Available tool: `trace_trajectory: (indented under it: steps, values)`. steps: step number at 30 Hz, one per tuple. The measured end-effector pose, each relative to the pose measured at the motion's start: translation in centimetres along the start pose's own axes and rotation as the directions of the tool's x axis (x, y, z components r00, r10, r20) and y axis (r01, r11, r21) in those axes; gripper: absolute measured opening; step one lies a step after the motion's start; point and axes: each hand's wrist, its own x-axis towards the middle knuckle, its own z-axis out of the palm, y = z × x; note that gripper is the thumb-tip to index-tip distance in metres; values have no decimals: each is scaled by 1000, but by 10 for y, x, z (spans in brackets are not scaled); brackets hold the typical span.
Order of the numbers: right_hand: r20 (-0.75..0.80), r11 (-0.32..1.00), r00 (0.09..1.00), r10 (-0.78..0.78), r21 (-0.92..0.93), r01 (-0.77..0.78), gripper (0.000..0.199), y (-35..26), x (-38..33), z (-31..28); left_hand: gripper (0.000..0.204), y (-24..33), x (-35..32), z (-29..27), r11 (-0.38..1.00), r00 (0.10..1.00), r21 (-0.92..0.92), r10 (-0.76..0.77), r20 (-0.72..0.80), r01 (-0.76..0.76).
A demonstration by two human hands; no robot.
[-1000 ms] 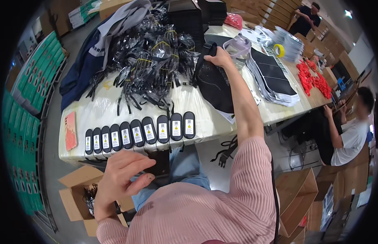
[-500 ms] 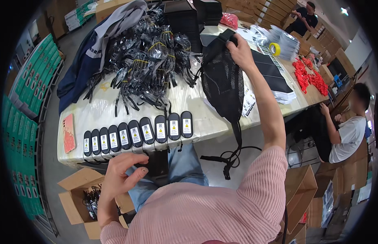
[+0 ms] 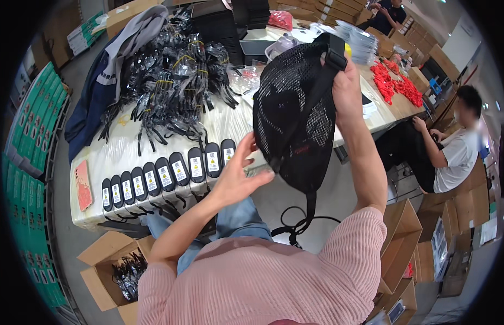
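Note:
A black mesh bag (image 3: 295, 116) with a strap and dangling cord hangs in front of me above the table edge. My right hand (image 3: 347, 89) grips it at the top by the strap buckle. My left hand (image 3: 238, 176) reaches up with fingers spread and touches the bag's lower left edge. Below my left hand, a row of several black oblong devices with white labels (image 3: 165, 173) lies along the front of the white-covered table (image 3: 116, 151).
A heap of bagged black cables (image 3: 176, 81) and a grey-blue jacket (image 3: 108, 81) cover the table's far side. Red items (image 3: 395, 84) lie at right. Open cardboard boxes (image 3: 108, 265) stand on the floor. Another person (image 3: 452, 146) sits at right; green boxes (image 3: 24, 162) line the left.
My right hand has lifted the mesh bag off the table and brought it up toward me. My left hand has risen from my lap to touch the bag.

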Motion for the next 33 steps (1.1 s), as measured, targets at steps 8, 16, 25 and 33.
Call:
trace_trajectory:
  steps: [8,16,25,33]
  values:
    - [-74,928,930,360,134,-349,17,27,-51,-5,41,-30,-2,9,929,953,-257,-214,215,267]
    - [-68,896,894,442,84,-437,23,93,-82,-14,21,-65,-30,23,854,890,-278,-457,3,440]
    - [8,714,999,-42,-699,36,48,91,-80,-13,22,-75,-40,24,829,861,-276,-508,-7,487]
    - [205,675,950,-236,-668,312,35,107,-54,-33,23,-81,-42,29,816,873,-339,-487,31,468]
